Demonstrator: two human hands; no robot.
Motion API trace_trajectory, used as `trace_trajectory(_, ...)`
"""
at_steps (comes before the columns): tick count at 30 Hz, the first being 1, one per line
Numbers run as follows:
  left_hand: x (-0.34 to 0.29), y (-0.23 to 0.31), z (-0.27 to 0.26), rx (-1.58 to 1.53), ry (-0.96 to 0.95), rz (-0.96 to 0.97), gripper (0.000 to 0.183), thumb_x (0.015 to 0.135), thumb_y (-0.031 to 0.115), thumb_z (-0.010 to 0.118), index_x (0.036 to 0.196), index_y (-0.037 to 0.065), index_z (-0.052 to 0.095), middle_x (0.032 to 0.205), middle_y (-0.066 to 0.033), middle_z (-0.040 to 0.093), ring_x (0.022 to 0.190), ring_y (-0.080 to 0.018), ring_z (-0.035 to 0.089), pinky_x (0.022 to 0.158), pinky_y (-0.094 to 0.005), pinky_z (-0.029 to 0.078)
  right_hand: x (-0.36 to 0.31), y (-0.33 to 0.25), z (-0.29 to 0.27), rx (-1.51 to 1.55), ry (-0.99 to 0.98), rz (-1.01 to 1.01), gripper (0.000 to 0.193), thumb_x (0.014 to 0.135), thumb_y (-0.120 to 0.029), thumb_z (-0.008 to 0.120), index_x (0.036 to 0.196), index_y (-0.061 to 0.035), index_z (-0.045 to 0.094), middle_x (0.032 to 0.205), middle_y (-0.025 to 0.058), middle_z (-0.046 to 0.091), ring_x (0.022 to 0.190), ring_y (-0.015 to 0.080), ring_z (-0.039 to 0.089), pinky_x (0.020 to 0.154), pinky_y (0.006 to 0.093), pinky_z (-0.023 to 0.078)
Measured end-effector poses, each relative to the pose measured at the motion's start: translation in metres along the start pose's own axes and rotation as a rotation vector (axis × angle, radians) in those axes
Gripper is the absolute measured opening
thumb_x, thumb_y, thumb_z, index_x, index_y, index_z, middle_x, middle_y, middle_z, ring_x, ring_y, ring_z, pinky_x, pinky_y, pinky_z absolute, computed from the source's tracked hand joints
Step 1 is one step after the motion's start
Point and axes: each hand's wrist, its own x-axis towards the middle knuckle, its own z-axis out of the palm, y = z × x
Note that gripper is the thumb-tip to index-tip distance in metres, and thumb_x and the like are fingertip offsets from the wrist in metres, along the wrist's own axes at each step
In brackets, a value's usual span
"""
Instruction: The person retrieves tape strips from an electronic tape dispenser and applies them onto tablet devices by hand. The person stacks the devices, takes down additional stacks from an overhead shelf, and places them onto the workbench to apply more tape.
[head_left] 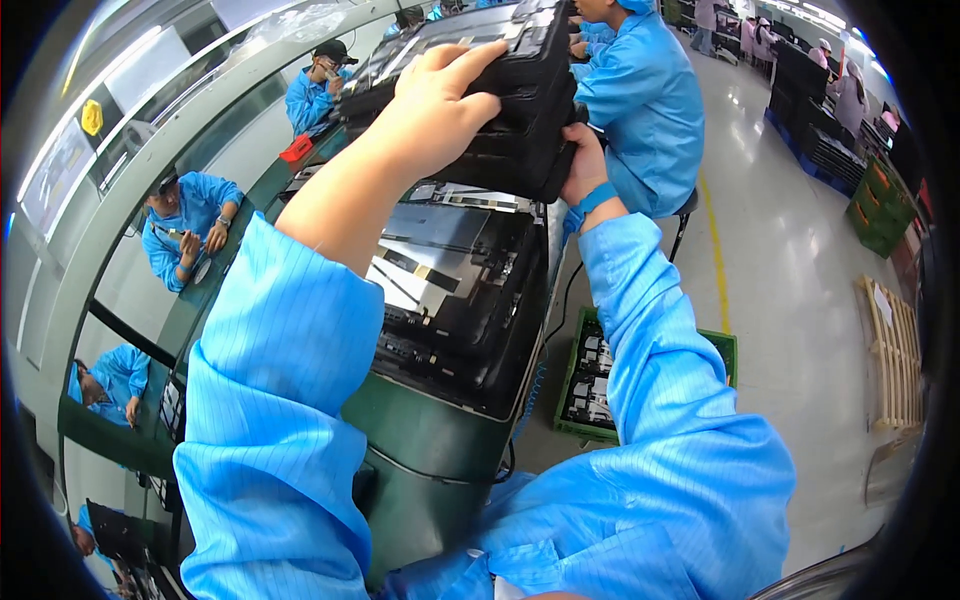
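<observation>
Both arms are up and out over the bench. The left hand [440, 105] lies flat across the top of a stack of black trays [500, 95], fingers together and stretched along the upper edge, thumb tucked down the near side. The right hand [583, 165] is under the stack's right corner, fingers curled out of sight beneath it, so their spread cannot be told. The stack sits raised between the two hands, tilted a little, above another tray [460, 300] that rests on the green bench [430, 450] with grey panels in it.

To carry this well, the judgement is that the top palm should press down while the lower hand bears the weight, keeping the layers squared so none slides off the far side. A level stack looks safer than the present tilt.

Room is tight on the left: a glass wall [150, 200] runs along the bench and shows workers in blue coats. Straight ahead a seated person [640, 100] in blue is just beyond the stack, near enough to bump. The open side is the right, where bare floor [790, 300] spreads past a yellow line. Down by the bench foot stands a green crate [590, 400] with parts, and a wooden pallet [895, 350] lies farther right, well apart.
</observation>
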Motion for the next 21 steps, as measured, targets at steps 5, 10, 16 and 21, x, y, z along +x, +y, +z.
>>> trace_trajectory(5, -0.002, -0.020, 0.008, -0.262, -0.147, -0.201, 0.054, 0.078, 0.013, 0.048, 0.133, 0.013, 0.048, 0.130, -0.0163, 0.042, 0.120, -0.0289, 0.044, 0.099, -0.0311, 0.036, 0.014, 0.026, -0.028, 0.019, 0.010, 0.116, 0.049, 0.072, -0.020, 0.052, 0.115, 0.0032, 0.054, 0.110, 0.0186, 0.062, 0.099, 0.0357, 0.060, 0.095, 0.0443, 0.044)
trace_trajectory(10, -0.010, -0.040, 0.022, -0.186, -0.178, -0.213, 0.057, 0.077, 0.013, 0.049, 0.134, 0.012, 0.047, 0.133, -0.0157, 0.041, 0.122, -0.0288, 0.042, 0.101, -0.0309, 0.034, 0.017, 0.040, -0.043, -0.056, 0.100, 0.163, 0.047, 0.073, -0.022, 0.052, 0.112, 0.0030, 0.056, 0.106, 0.0180, 0.064, 0.095, 0.0348, 0.061, 0.093, 0.0424, 0.045)
trace_trajectory(16, -0.007, -0.043, 0.033, -0.183, -0.191, -0.200, 0.059, 0.076, 0.014, 0.050, 0.135, 0.012, 0.045, 0.138, -0.0138, 0.038, 0.126, -0.0281, 0.040, 0.103, -0.0308, 0.034, 0.033, 0.028, -0.061, -0.118, 0.097, 0.207, 0.040, 0.074, -0.023, 0.047, 0.102, 0.0033, 0.060, 0.098, 0.0182, 0.066, 0.086, 0.0326, 0.064, 0.086, 0.0403, 0.050)
trace_trajectory(21, -0.005, -0.051, 0.043, -0.163, -0.194, -0.181, 0.060, 0.076, 0.014, 0.050, 0.135, 0.012, 0.045, 0.137, -0.0146, 0.040, 0.126, -0.0289, 0.039, 0.104, -0.0320, 0.033, 0.034, 0.014, -0.059, -0.681, 0.331, 0.186, 0.036, 0.079, -0.028, 0.046, 0.096, -0.0002, 0.061, 0.086, 0.0153, 0.066, 0.078, 0.0309, 0.063, 0.074, 0.0404, 0.048)
